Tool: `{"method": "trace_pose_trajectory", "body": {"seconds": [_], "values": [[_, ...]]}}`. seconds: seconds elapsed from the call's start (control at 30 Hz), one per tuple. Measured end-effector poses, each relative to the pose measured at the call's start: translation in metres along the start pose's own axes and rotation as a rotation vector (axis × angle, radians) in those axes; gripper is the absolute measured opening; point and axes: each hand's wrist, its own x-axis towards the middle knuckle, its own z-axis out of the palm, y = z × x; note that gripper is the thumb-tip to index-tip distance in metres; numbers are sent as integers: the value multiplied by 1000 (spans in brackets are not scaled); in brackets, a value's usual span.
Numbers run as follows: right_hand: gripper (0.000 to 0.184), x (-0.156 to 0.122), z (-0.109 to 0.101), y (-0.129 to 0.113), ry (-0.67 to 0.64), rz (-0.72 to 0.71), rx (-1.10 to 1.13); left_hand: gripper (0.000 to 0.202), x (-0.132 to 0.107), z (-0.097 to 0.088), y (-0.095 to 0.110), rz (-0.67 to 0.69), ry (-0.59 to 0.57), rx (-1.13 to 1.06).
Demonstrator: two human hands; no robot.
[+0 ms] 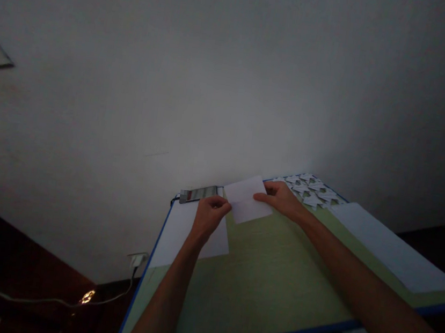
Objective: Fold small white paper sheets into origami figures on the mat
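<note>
A white sheet of paper (245, 196) is held up over the far part of the table between my two hands. My left hand (212, 214) pinches its lower left edge, thumb and fingers together. My right hand (277, 197) grips its right edge, with the thumb on the near face and the fingers behind. Under my left wrist lies another white sheet (173, 236), flat on the table and partly covered by my arm. Just beyond my left hand a phone (199, 194) with its screen lit rests at the table's far edge.
The pale green table (274, 275) has a blue rim and stands against a grey wall (233, 81). Several folded white paper pieces (311, 191) lie at the far right. A stack of white paper (391, 249) runs along the right side. A plug (138, 260) with a cable sits low on the wall.
</note>
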Motion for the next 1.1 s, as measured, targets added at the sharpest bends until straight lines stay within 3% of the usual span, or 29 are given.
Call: {"method": "trace_pose_trajectory", "body": {"seconds": [0.33,0.47,0.53,0.67,0.8,0.93,1.03,1.1], "values": [[32,6,-10,6,145,-42,-79,18,6,-5,-12,-1,61,19],[28,4,-8,0,78,-75,-173,29,5,-2,-6,53,161,-33],[24,0,-2,-3,-4,-149,-249,38,2,1,-3,96,91,-95],[19,-4,10,-6,-132,-188,-305,51,-2,5,-7,109,-160,-128],[27,1,15,-3,33,-110,-134,30,-2,9,-14,40,-144,-162],[68,7,23,6,218,32,111,40,-3,11,-8,-58,-44,-362],[60,7,33,12,122,96,236,56,-7,14,-2,-109,0,-427],[48,6,39,13,64,39,157,61,-8,15,0,-144,20,-408]]}}
